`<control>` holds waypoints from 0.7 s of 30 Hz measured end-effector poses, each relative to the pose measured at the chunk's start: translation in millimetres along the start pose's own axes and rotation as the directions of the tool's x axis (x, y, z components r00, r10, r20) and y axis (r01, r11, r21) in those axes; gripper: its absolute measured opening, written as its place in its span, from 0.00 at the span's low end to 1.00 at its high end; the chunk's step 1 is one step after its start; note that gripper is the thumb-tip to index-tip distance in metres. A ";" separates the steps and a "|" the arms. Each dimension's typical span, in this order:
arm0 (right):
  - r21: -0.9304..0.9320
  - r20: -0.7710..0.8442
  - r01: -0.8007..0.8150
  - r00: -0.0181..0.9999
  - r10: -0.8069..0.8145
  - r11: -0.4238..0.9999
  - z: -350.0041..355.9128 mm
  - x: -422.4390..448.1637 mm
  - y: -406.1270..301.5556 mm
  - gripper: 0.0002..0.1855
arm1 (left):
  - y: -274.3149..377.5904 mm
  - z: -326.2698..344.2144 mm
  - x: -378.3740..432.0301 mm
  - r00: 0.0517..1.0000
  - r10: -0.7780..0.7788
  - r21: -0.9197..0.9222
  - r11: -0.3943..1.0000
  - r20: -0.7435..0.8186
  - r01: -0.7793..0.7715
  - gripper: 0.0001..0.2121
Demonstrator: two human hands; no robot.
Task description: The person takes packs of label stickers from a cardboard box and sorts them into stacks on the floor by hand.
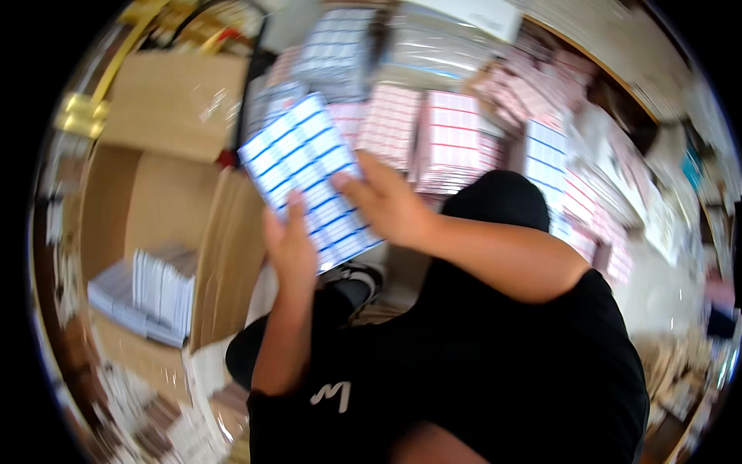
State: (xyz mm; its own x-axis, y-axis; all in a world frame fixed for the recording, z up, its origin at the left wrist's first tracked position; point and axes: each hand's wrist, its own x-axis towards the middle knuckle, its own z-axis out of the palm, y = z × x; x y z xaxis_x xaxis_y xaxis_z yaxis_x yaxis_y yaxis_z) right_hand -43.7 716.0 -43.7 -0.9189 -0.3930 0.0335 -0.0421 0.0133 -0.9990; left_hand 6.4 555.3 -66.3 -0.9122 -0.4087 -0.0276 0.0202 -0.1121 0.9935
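A pack of white label sheets with blue-lined frames (313, 156) is held tilted in front of my knees. My left hand (290, 238) grips its lower left edge, thumb on the top face. On the opposite long edge, my right hand (382, 197) holds it with the thumb on top and the other fingers partly hidden. To the left stands an opened cardboard box (226, 255) with its flaps up. Several stacks of label sheets (165, 296) lie at the bottom of that box. Motion blur hides any fine print on the pack.
Beyond my hands lie stacks of red-lined label sheets (452, 127) and a blue-lined stack (336, 46). Another blue-lined stack (545, 153) sits right of my knee. Clear plastic-wrapped packs (435, 46) lie at the back. A black metal handle (252, 75) rises behind the box.
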 end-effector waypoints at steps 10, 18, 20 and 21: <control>-0.027 0.067 0.122 0.991 -0.119 0.992 20.7 6.3 8.9 0.14 | 12.1 -16.1 -12.3 0.997 -0.075 -0.016 0.997 -0.034 0.075 0.19; 0.127 0.098 -0.030 0.995 0.018 0.991 23.9 -1.5 31.7 0.16 | -12.9 -20.9 -19.2 0.982 -0.169 0.080 0.981 -0.090 0.176 0.18; 0.137 0.139 -0.196 0.974 0.177 0.971 26.8 -1.1 35.9 0.16 | -12.6 -21.6 -20.7 0.974 -0.211 0.018 0.977 -0.081 0.214 0.18; 0.051 0.150 -0.220 0.966 0.210 0.974 27.1 0.5 37.9 0.17 | -12.9 -21.7 -21.4 0.976 -0.192 0.022 0.981 -0.099 0.195 0.18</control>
State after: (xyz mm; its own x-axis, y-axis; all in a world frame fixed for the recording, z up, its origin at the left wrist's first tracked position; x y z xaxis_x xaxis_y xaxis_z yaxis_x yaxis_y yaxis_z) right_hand -35.1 691.4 -82.3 -0.8377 -0.5149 -0.1822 0.1814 0.0523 -0.9820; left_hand 34.5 545.8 -80.9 -0.8539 -0.4673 -0.2289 -0.1672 -0.1702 0.9711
